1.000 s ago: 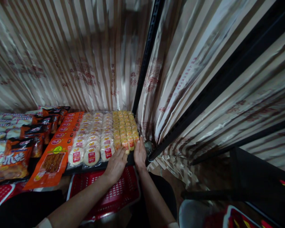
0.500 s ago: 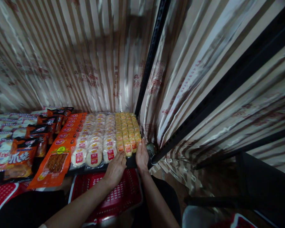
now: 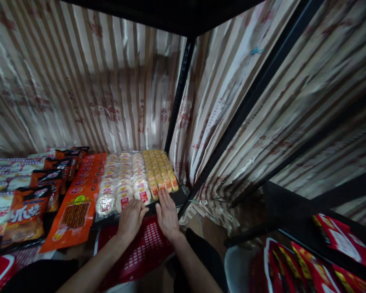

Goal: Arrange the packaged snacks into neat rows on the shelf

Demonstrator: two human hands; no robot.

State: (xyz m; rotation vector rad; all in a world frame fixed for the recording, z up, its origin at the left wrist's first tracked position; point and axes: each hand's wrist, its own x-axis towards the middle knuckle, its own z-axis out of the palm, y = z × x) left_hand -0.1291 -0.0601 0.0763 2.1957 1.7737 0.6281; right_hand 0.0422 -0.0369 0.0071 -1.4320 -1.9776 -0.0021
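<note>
My right hand has its fingers stretched forward, the tips touching the front of the small yellow wrapped snack packets at the shelf's right end. My left hand rests at the front of the round white crackers in clear wrappers with red labels. Its fingers are bent, with the thumb apart, and nothing shows in its grasp. The crackers stand in several rows on the black shelf, beside the yellow packets.
An orange strip of snack packs and orange-black bags lie to the left. Below the shelf is a red basket. A black post rises at right before striped curtains. Red packets fill a container at lower right.
My right hand has gone from the right side of the yellow packets to their front. My left hand has shifted left to the white crackers. The view has turned rightward.
</note>
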